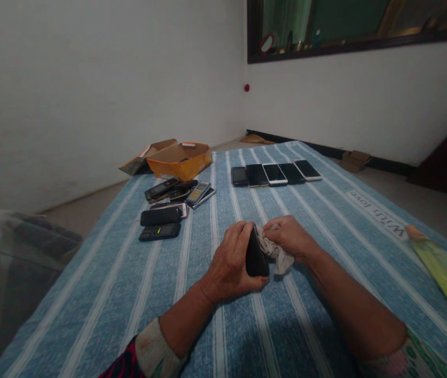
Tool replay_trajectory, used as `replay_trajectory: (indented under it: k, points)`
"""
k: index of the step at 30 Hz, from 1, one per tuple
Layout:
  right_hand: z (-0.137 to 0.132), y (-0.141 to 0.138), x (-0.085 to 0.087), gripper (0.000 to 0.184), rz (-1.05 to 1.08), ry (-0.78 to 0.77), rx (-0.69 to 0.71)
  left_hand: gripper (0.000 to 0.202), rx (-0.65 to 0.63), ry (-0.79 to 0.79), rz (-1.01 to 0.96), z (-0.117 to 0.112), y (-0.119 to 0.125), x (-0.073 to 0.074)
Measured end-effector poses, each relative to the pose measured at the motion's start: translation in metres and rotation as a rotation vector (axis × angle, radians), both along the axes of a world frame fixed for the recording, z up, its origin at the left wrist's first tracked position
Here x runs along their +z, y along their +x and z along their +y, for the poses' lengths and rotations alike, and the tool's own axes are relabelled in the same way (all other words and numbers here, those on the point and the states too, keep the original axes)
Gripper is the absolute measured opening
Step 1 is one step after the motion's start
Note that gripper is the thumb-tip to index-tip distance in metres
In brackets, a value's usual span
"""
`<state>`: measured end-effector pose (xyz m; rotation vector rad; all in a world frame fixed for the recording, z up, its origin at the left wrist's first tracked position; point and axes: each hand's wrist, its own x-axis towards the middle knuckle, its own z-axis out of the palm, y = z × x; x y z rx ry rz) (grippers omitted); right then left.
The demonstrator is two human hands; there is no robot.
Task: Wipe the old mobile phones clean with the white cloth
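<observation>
My left hand is closed round a dark mobile phone, which it holds tilted up on its edge above the striped cloth. Pinched in my right hand is a crumpled pale cloth, pressed against the phone's far side and upper edge. The cloth's lower end hangs loose beside the phone. Part of the right fingertips is hidden by the cloth.
A blue striped tablecloth covers the table. Several phones lie in a row at the back. At left is a loose pile of older phones, with an open orange box behind it. A yellow-green object lies at the right edge.
</observation>
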<state>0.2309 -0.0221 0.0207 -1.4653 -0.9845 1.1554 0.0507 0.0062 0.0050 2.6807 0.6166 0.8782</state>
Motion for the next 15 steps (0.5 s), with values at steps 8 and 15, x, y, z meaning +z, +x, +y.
replay_trajectory:
  k: [8, 15]
  points:
    - [0.0013, 0.001, 0.0011, 0.003, -0.033, 0.001, -0.021, 0.107, -0.006, -0.018, -0.015, -0.0002, 0.0012, 0.0008]
    - [0.0032, 0.0018, 0.0039, 0.005, -0.068, -0.016, 0.006, 0.108, -0.016, -0.014, 0.003, -0.0019, 0.0017, 0.0014]
